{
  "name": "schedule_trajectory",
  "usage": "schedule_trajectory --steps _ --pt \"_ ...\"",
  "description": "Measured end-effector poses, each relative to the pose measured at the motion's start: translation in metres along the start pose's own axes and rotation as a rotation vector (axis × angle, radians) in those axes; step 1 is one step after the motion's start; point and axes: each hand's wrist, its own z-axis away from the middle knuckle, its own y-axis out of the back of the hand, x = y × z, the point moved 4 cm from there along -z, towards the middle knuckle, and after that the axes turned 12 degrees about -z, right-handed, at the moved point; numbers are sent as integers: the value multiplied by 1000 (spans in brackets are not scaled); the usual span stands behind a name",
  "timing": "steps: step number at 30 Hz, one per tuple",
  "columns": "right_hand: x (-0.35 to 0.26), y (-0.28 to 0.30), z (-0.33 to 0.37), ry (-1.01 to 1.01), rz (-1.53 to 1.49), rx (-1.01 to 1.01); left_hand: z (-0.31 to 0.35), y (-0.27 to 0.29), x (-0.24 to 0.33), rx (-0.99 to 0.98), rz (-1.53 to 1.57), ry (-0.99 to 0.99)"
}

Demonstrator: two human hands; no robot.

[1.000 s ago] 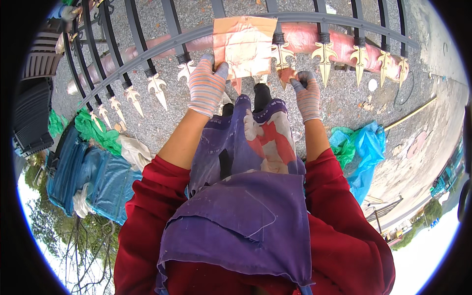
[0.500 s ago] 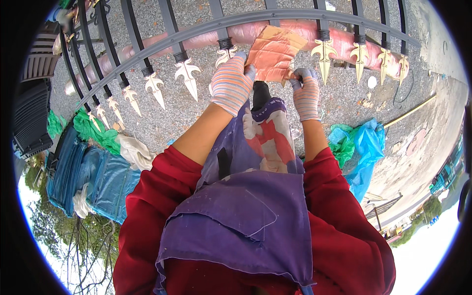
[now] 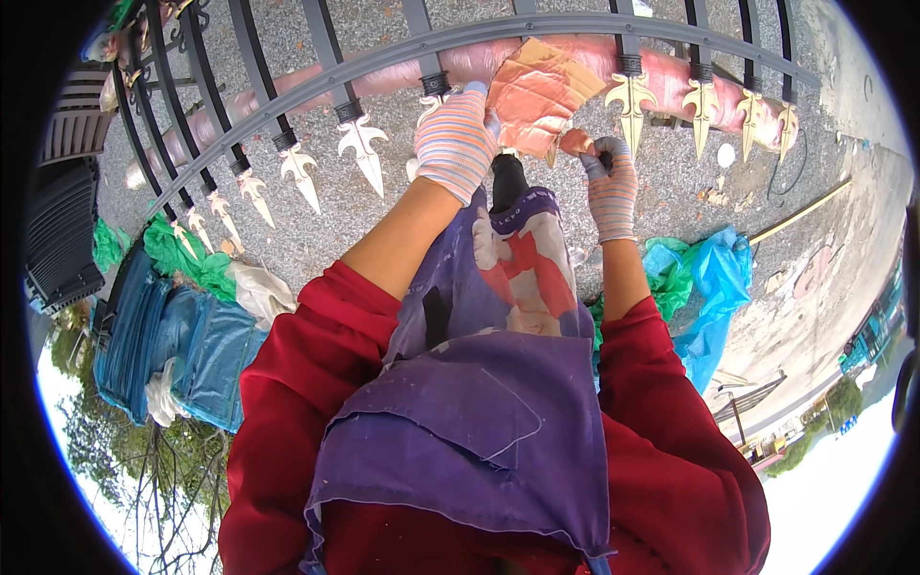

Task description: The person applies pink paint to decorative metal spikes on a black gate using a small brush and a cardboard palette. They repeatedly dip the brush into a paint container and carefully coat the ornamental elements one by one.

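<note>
A crumpled piece of cardboard (image 3: 541, 96), brown with a reddish-pink coating, is gripped at its left edge by my left hand (image 3: 454, 146). To its right, my right hand (image 3: 613, 190) pinches a small torn scrap of cardboard (image 3: 576, 143), apart from the larger piece. Both hands wear striped knit gloves. Around them are the gold spear-shaped finials (image 3: 361, 153) of a black metal fence panel, their tips toward me. One finial (image 3: 631, 107) stands just beyond my right hand. Part of another is hidden behind my left hand.
A grey rail (image 3: 412, 48) crosses the bars. Beneath the panel lies a long pink plastic-wrapped roll (image 3: 383, 79) on gravel. Blue-wrapped bundles (image 3: 206, 355) and green sheeting (image 3: 182, 259) are at left. Blue plastic (image 3: 717, 287) and a thin stick (image 3: 800, 213) lie at right.
My right hand has pulled away to the right and slightly toward me, with a small scrap now separate from the cardboard. The larger piece has shifted slightly away from me.
</note>
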Motion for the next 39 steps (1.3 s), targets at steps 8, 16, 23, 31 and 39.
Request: schedule_trajectory --steps 8,16,23,31,39 --pt "-21 -14 -14 17 -190 89 55 18 -56 173 118 77" --pt "-6 -37 22 1 378 -129 109 6 -100 259 146 98" --pt "-42 -59 -28 134 373 -74 121 3 -94 215 253 124" --pt "-22 -55 7 36 525 -106 119 -13 -111 65 641 367" --pt "-58 -65 -31 153 434 -43 124 -19 -114 -18 697 402"
